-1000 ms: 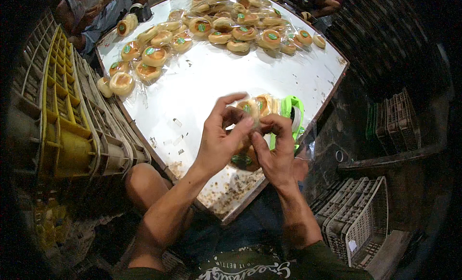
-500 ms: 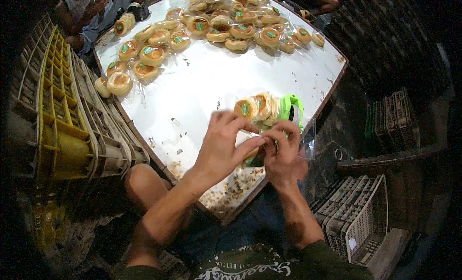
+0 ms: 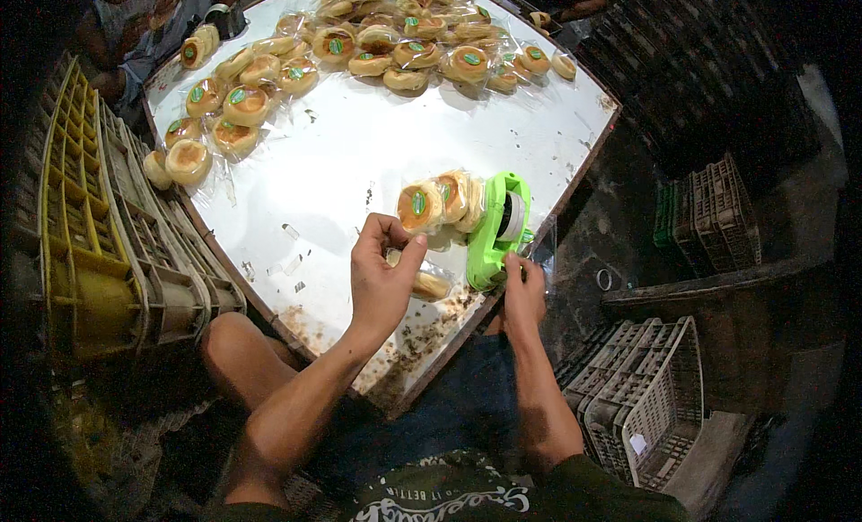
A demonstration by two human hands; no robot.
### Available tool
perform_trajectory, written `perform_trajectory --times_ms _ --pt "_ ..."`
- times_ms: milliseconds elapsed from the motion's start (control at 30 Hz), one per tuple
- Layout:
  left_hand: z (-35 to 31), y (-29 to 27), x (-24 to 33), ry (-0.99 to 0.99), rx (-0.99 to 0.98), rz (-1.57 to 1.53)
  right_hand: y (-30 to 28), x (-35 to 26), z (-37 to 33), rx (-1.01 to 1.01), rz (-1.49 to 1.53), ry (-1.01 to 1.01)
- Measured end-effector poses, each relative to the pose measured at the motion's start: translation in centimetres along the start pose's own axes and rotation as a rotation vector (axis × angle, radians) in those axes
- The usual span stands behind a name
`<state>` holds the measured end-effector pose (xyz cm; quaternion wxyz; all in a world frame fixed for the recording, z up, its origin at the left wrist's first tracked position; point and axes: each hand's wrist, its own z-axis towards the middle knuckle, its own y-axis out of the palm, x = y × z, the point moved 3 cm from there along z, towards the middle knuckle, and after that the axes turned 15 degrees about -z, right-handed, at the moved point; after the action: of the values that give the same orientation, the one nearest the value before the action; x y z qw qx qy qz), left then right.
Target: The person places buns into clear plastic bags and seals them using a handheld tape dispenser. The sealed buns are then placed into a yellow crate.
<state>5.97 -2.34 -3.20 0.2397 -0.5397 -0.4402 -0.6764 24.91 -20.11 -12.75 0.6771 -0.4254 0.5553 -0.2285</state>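
Note:
My left hand [image 3: 384,275] pinches the clear plastic bag of a wrapped bun [image 3: 432,286], which lies on the table near its front corner. My right hand [image 3: 524,293] is closed at the lower end of a bright green tape dispenser [image 3: 485,253]. Its fingertips meet the dispenser's edge; whether a strip of tape is between them is too small to tell. The dispenser carries a tape roll [image 3: 514,217] and stands near the table's right edge. Directly left of it, several wrapped buns [image 3: 419,206] with green labels lean together in a row.
More wrapped buns [image 3: 377,39] are heaped across the far side of the white table [image 3: 314,176]. Yellow and grey crates [image 3: 94,244] line the left side. Another crate [image 3: 642,401] stands on the floor at lower right. People sit at the far left [image 3: 148,28] and far right.
My hands have come apart. The right has moved from the bun's bag to the tape dispenser, while the left keeps hold of the bag. The view has shifted slightly, moving the scene left.

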Motion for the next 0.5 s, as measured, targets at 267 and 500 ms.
perform_trajectory --times_ms 267,500 --pt "0.1 -1.4 -0.4 0.034 0.087 0.07 -1.3 -1.5 -2.7 -0.05 0.157 0.043" --pt "-0.1 -2.2 -1.4 0.064 0.153 0.146 -1.4 -11.0 -8.1 -0.302 0.683 -0.262"
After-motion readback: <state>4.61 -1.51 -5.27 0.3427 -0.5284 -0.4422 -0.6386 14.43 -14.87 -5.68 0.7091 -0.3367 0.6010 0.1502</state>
